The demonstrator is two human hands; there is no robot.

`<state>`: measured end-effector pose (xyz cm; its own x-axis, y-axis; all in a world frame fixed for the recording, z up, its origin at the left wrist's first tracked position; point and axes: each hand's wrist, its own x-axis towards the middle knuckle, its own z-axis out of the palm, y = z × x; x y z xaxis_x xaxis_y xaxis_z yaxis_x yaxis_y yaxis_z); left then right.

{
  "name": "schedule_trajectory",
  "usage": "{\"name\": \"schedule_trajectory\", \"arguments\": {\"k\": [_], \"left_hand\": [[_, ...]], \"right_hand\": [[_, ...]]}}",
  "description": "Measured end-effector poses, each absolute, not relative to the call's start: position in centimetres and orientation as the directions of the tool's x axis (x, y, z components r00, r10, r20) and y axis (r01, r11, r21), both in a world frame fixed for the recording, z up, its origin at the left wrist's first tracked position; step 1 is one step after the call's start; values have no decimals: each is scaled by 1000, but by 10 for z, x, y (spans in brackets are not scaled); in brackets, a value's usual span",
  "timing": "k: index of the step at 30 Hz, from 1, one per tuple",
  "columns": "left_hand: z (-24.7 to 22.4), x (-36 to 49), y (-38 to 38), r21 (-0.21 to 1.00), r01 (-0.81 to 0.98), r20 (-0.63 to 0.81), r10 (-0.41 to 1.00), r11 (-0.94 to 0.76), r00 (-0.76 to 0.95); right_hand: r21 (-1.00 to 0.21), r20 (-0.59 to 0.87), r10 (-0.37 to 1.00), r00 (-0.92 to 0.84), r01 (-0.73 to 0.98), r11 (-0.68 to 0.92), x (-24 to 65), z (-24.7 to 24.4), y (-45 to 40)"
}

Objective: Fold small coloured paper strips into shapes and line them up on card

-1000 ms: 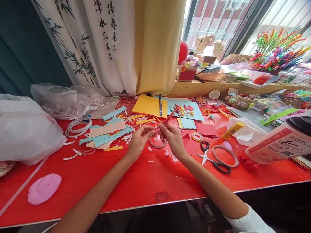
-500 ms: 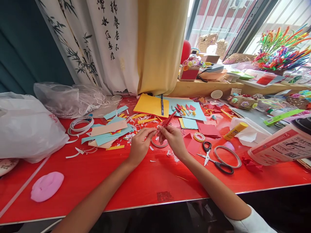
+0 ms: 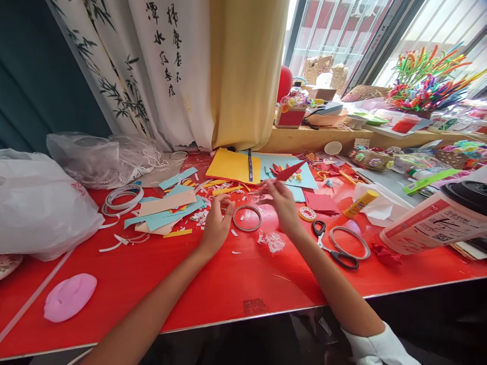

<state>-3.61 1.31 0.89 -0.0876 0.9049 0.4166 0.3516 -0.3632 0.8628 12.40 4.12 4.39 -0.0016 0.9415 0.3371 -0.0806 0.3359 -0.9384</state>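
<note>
A pointed red folded paper piece [image 3: 291, 171] sticks up to the right from my right hand [image 3: 284, 205], whose fingers are closed on its lower end. My left hand [image 3: 216, 225] is half curled above the table, thumb and forefinger slightly apart, with nothing visible between them. Between the hands lies a narrow roll of tape [image 3: 247, 229]. Right of it is a heap of clear and white scraps [image 3: 274, 242]. Black-handled scissors [image 3: 344, 260] and another tape ring [image 3: 367, 252] lie by my right forearm, near a small red-and-white roll [image 3: 307, 214].
Paper strips [image 3: 167, 203] and shavings cover the left middle. Behind are yellow sheets [image 3: 228, 165] and a pale blue sheet [image 3: 310, 177] bearing small red pieces. A glue stick [image 3: 360, 204] and large cup [image 3: 437, 218] stand right; a white bag [image 3: 41, 203] and pink lump [image 3: 70, 297] are left.
My hands have come apart. The right hand has moved right and up with the red paper piece, and the left has drawn slightly back, uncovering the tape roll between them.
</note>
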Motion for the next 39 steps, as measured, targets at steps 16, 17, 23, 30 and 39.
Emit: {"name": "schedule_trajectory", "arguments": {"k": [16, 17, 23, 30, 39], "left_hand": [[2, -42, 27, 892, 350, 350, 928, -288, -128], [2, -43, 27, 895, 344, 346, 929, -286, -128], [2, -44, 27, 893, 354, 339, 934, -280, -116], [4, -44, 27, 864, 400, 372, 923, -305, -99], [2, -45, 28, 827, 451, 425, 898, -336, -110]], "right_hand": [[-760, 162, 976, 142, 649, 31, 159, 40, 171], [-731, 178, 971, 159, 683, 22, 153, 36, 173], [-522, 269, 929, 254, 849, -81, 140, 19, 180], [-294, 277, 943, 186, 950, -101, 138, -1, 187], [-196, 364, 915, 172, 975, -106, 195, 19, 198]]}}
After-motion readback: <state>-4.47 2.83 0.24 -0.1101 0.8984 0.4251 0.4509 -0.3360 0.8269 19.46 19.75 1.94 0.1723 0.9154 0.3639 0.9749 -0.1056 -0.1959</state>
